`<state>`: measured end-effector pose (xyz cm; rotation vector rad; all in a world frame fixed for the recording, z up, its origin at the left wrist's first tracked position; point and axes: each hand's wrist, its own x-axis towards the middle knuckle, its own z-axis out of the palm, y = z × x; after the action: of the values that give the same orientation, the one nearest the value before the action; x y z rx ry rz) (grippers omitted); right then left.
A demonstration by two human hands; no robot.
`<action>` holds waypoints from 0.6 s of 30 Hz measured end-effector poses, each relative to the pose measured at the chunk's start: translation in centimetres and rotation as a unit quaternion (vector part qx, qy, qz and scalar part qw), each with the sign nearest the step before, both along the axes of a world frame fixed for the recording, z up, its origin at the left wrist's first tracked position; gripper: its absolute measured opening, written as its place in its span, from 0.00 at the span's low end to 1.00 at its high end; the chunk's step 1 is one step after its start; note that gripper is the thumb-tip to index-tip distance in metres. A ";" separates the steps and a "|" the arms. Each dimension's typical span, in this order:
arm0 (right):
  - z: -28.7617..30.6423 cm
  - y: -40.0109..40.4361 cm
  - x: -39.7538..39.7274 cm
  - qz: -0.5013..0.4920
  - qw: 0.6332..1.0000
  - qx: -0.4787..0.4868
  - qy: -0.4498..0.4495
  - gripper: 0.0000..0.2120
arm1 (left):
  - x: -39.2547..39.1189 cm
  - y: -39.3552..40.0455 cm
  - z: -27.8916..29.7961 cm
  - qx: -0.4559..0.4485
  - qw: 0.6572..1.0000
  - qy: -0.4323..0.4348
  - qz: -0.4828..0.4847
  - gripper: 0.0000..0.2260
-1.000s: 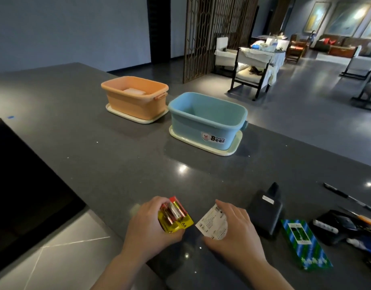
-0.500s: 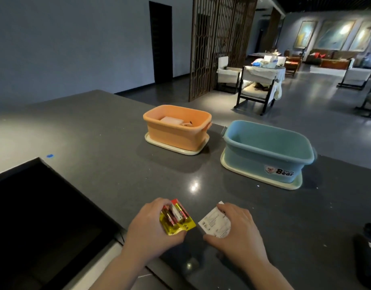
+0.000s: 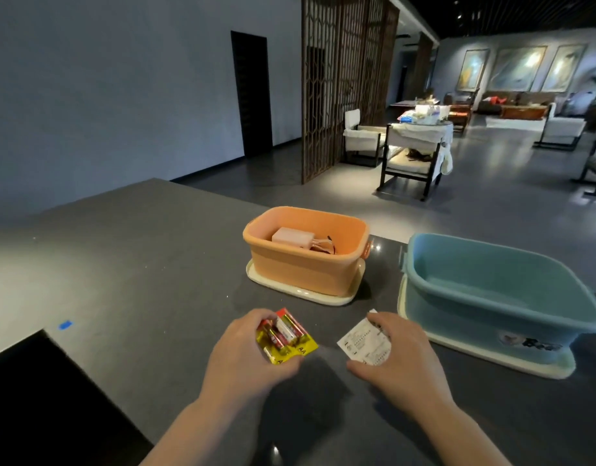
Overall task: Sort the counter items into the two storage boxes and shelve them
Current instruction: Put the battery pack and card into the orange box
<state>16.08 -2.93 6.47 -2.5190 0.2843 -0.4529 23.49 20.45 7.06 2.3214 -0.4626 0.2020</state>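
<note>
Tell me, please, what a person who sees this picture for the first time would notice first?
Probably the two bright boxes on the dark counter: the orange box in the middle, with a pale block and some wires inside, and the blue box to its right. Next, the hands near the front edge: the left hand grips a yellow pack of batteries, and the right hand holds a white paper slip.

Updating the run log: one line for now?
left hand: AA battery pack | right hand: white paper packet | blue box: looks empty

Two storage boxes [image 3: 306, 260], one battery pack [image 3: 285, 336], perhaps one paper slip [image 3: 364, 343].
</note>
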 end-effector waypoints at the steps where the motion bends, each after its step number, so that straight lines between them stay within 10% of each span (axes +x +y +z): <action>1: 0.2 0.1 1.2 0.001 1.000 -0.004 0.000 0.41 | 1.4 0.2 0.4 0.003 1.000 -0.002 0.001 0.29; 18: 4.6 -0.2 19.7 -0.139 0.990 0.013 -0.027 0.38 | 27.5 0.1 3.4 -0.042 0.994 0.005 -0.100 0.26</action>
<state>35.82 -3.09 11.05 -2.4458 0.6212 -0.6194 51.04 20.59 10.44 2.1759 -0.6638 0.1115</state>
